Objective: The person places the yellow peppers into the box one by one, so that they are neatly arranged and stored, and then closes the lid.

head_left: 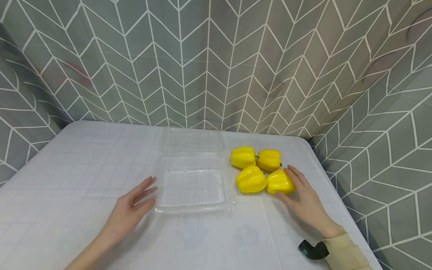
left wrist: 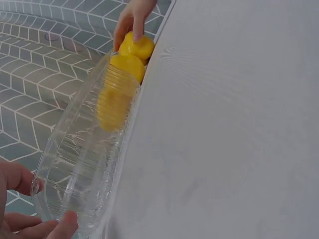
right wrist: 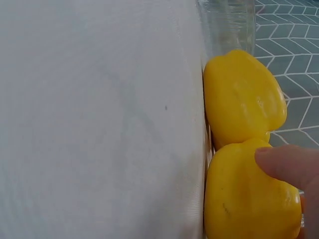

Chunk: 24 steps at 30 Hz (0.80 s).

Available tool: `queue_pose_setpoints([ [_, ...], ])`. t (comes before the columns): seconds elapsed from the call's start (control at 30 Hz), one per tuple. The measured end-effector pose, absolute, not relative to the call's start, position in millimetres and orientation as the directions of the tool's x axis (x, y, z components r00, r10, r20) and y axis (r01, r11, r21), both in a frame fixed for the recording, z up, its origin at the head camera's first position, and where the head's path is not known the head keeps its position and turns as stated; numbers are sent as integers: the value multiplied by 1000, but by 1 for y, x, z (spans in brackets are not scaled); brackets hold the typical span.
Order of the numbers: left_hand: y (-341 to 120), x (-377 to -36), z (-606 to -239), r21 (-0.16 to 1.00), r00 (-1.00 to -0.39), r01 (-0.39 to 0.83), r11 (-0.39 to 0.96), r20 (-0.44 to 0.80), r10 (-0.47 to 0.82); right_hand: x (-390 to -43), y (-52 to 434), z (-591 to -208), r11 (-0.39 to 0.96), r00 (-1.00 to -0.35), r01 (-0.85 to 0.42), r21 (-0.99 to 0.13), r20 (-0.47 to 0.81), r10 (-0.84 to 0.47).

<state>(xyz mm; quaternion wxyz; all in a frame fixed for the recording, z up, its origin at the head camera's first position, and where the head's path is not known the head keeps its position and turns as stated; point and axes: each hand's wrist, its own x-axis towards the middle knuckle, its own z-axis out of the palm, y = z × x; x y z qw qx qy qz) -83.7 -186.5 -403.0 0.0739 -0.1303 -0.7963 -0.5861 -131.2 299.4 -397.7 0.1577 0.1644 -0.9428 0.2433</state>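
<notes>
A clear plastic clamshell tray [head_left: 194, 204] lies open mid-table, its lid [head_left: 192, 141] folded back behind it. Several yellow bell peppers sit in a cluster to its right. My right hand [head_left: 282, 182] cups the nearest right pepper [head_left: 276, 179], thumb on its near side and fingers along its far side; the right wrist view shows a fingertip [right wrist: 289, 167] pressing that pepper [right wrist: 244, 204], with a second pepper [right wrist: 241, 97] beside it. With straight fingers, my left hand [head_left: 150, 193] rests at the tray's left rim [left wrist: 84, 149], and its fingertips [left wrist: 65, 224] lie against the plastic.
The white table [head_left: 84, 168] stands in a corner of grey chevron-patterned curtain. Its right edge runs close behind the peppers. A black strap-mounted device [head_left: 314, 250] sits on my right wrist by a beige sleeve.
</notes>
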Motion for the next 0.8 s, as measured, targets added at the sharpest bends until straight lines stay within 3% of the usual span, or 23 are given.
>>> queue_pose_setpoints([
  [0.8,-186,-81,-403,928,-965,262,266,242,105,-130,298,-400,835,-882,-380,-398,427,-198],
])
